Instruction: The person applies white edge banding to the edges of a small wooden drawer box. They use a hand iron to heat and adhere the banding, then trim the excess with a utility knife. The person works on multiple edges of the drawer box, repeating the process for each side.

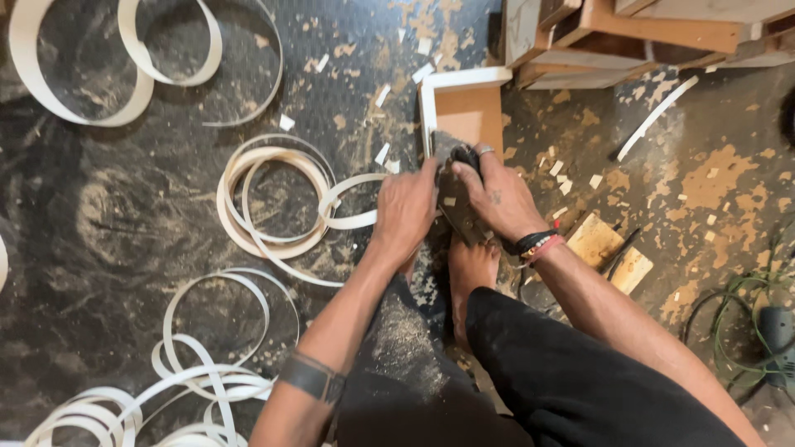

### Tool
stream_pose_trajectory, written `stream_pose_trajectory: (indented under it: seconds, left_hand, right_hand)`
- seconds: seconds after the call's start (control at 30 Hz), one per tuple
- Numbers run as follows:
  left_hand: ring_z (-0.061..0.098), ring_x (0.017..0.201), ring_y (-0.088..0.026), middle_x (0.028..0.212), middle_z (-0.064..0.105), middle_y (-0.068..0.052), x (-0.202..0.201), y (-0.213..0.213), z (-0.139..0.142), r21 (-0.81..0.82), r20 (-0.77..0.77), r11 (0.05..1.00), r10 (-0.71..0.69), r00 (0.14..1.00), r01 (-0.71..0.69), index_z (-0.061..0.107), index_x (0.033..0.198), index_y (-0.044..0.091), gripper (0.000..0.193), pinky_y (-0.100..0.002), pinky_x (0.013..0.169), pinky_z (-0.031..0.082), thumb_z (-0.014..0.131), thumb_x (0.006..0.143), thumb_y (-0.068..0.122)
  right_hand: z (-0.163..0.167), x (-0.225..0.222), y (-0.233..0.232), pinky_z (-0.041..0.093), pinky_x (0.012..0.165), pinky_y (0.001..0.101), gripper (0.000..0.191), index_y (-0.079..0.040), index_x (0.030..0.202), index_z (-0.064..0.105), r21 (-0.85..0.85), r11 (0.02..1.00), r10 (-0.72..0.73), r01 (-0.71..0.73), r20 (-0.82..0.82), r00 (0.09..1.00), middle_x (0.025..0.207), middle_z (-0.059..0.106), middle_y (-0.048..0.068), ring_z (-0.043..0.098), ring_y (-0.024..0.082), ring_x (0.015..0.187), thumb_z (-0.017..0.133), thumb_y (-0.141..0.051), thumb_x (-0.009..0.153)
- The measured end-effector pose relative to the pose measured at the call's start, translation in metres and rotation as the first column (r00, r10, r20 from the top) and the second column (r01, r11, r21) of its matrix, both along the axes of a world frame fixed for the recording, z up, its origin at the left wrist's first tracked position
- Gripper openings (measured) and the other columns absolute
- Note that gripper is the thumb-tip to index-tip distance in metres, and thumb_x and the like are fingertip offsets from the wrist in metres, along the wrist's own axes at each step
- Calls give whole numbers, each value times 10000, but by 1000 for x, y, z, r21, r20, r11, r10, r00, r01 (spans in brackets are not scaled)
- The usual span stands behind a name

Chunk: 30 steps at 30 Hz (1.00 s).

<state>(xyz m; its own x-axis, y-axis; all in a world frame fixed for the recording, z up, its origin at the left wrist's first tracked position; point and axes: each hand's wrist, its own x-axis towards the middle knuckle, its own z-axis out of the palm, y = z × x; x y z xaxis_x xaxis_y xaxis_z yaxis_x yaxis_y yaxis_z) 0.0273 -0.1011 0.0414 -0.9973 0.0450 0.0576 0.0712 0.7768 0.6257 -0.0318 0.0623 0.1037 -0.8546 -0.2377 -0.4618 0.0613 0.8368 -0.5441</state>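
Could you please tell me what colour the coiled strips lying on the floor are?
The coiled strips are white to cream; head view shows them.

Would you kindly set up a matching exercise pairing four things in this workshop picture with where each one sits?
Things:
1. White edging coils
2. Wooden board with white edge
3. Green cable
4. Small wood blocks

Places:
A. Far right on the floor
B. Just beyond both hands, at the top middle
C. Left of the left hand on the dark floor
D. Below and to the right of the right hand, by the wrist

Pairs: 1-C, 2-B, 3-A, 4-D
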Motion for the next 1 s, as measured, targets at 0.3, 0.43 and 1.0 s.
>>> stream_pose_trajectory:
  seconds: [0.3,0.43,1.0]
  left_hand:
    - [687,671,-248,744,713,-85,21,-11,7,-16,93,999,-50,994,51,669,1217,126,293,-450,906,493,666,934,51]
    - [712,804,-260,884,740,-100,29,-11,10,-44,-124,993,-115,986,111,667,1198,71,369,-468,940,501,697,834,26]
    - [651,1122,-279,1192,724,-113,73,-44,-10,-252,-156,966,-93,983,51,696,1157,71,327,-546,1104,385,736,860,200]
  right_hand:
    - [-4,0,4,484,868,556,498,-37,1298,520,-14,1000,11,-12,-23,1000,1071,685,313,643,502,1019,503,-451,1022]
    - [-4,0,6,485,872,554,485,-31,1276,531,-32,999,21,-23,-46,999,1069,689,309,648,495,1023,506,-446,1025]
    - [4,2,7,479,845,559,467,-41,1271,536,-44,999,4,-6,-37,999,1013,701,290,657,487,981,515,-435,1021]
